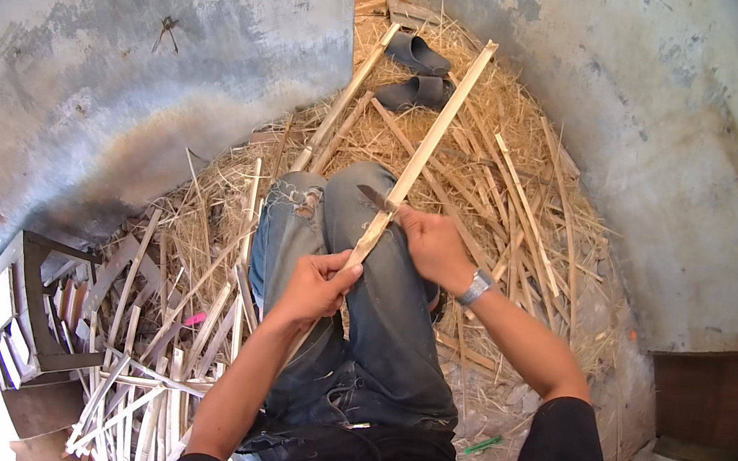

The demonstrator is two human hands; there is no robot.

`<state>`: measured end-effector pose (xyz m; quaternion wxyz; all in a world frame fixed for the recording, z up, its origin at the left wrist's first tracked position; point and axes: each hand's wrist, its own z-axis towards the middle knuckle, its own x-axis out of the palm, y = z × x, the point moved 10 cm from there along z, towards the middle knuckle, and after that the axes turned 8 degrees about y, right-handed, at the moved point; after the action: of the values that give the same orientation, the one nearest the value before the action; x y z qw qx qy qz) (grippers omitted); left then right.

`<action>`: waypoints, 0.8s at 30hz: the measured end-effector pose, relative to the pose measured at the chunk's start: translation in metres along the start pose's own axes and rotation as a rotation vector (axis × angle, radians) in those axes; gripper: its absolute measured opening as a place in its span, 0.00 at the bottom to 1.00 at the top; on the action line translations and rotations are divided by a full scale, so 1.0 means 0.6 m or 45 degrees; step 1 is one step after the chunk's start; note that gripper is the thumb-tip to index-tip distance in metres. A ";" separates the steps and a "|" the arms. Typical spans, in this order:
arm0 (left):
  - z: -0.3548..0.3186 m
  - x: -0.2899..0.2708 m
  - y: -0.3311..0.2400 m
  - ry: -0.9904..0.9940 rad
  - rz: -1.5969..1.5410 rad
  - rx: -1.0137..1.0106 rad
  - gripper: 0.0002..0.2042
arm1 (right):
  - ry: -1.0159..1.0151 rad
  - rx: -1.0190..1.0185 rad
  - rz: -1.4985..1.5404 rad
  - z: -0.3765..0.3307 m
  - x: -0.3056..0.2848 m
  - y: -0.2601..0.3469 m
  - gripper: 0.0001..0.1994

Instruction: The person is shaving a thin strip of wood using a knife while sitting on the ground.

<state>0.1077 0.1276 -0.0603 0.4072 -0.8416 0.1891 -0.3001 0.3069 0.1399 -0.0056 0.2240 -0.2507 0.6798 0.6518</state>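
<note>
A long pale split-bamboo strip (436, 136) slants across my knees, its far tip reaching up near the sandals. My left hand (321, 285) is closed round its near part, thumb on top. Farther up the strip, my right hand (429, 244) grips a knife, and the handle is hidden inside the fist. The dark knife blade (376, 197) points left and lies across the strip, seemingly touching it just above the jeans. The strip's near end runs down past my left wrist.
Shavings and bamboo strips (528, 216) cover the floor ahead and to the right. Grey sandals (413, 92) lie beyond my knees. Lower left, peeled strips (145, 417) pile beside a dark open frame (46, 316). Concrete walls (166, 57) rise on both sides. A green object (483, 445) lies right.
</note>
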 end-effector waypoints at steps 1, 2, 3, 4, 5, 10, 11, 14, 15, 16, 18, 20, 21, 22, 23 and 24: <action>0.009 -0.001 -0.004 0.037 -0.032 -0.006 0.16 | -0.044 -0.042 0.009 -0.010 0.010 0.025 0.22; 0.012 -0.002 -0.004 0.051 -0.073 -0.018 0.17 | -0.088 -0.085 0.019 -0.013 0.011 0.041 0.23; 0.008 -0.004 -0.001 0.066 -0.104 -0.047 0.18 | -0.069 -0.109 0.032 -0.009 0.016 0.039 0.26; 0.005 -0.004 0.003 0.082 -0.135 -0.077 0.19 | 0.008 -0.044 0.052 -0.007 0.020 0.025 0.27; 0.004 -0.002 0.004 0.103 -0.163 -0.081 0.19 | 0.084 0.020 0.073 -0.006 0.023 0.010 0.27; 0.008 -0.005 0.017 0.160 -0.266 -0.093 0.18 | 0.382 0.233 0.370 0.009 0.047 -0.020 0.31; 0.010 -0.005 0.020 0.169 -0.279 -0.099 0.19 | 0.484 0.375 0.575 0.003 0.058 -0.033 0.31; 0.010 -0.007 0.020 0.187 -0.296 -0.113 0.19 | 0.760 0.612 0.965 -0.010 0.073 -0.052 0.30; 0.009 -0.008 0.018 0.183 -0.300 -0.111 0.19 | 0.854 0.656 1.055 -0.013 0.081 -0.052 0.31; 0.008 -0.008 0.016 0.179 -0.304 -0.109 0.19 | 0.696 0.549 0.911 0.001 0.067 -0.054 0.31; 0.006 -0.001 0.009 0.159 -0.251 -0.071 0.19 | 0.384 0.341 0.619 0.011 0.036 -0.046 0.31; 0.005 0.002 0.007 0.139 -0.216 -0.051 0.18 | 0.113 0.035 0.127 0.014 -0.008 -0.006 0.28; 0.007 0.005 0.006 0.137 -0.200 -0.050 0.18 | 0.021 -0.034 0.156 0.007 -0.008 0.001 0.27; 0.005 0.001 0.008 0.123 -0.184 -0.055 0.18 | -0.064 -0.104 0.193 0.002 -0.004 0.024 0.26; 0.005 -0.001 0.006 0.106 -0.167 -0.045 0.18 | 0.034 0.002 0.154 -0.008 0.014 0.027 0.25; 0.004 0.002 0.003 0.089 -0.154 -0.036 0.18 | 0.055 0.020 0.140 -0.013 0.015 0.032 0.25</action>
<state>0.1099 0.1273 -0.0625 0.3696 -0.8462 0.1563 -0.3505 0.2881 0.1322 0.0042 0.1750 -0.2252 0.7022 0.6523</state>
